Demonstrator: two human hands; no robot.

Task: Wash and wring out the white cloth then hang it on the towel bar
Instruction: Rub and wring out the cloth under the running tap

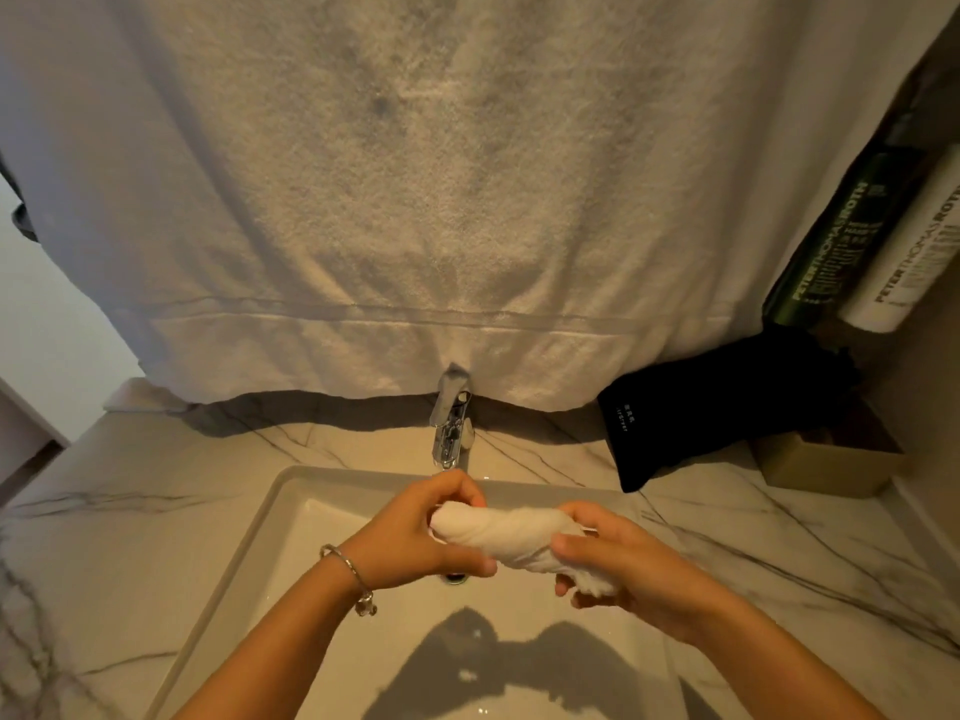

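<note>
Head view looks down on a white rectangular sink (291, 491) set in a marble counter (130, 511). One white cloth (511, 535), rolled and twisted into a short rope, is held in the air over the basin, above the drain (455, 578), clear of the basin floor. The left hand (415, 532) is closed around the cloth's left end, fingers curled over the top and the thumb underneath. The right hand (618, 558) is clamped on the other end, thumb lying across the upper side and fingers wrapped below, with a bunched tail of cloth poking out by the fingertips. The bare middle stretch between the two hands shows spiral twist lines. The left wrist wears one thin bracelet (349, 566) with a small charm.

At the sink's far edge stands one chrome faucet (451, 423); whether water is running cannot be told. Behind it one large white towel (415, 200) hangs down, its lower hem reaching the faucet's top. Toward the counter's far right corner lie one black pouch (717, 407) and one tan box (826, 465) just beside it. Above them two tubes lean side by side, one dark green tube (841, 236) and one white tube (909, 252).
</note>
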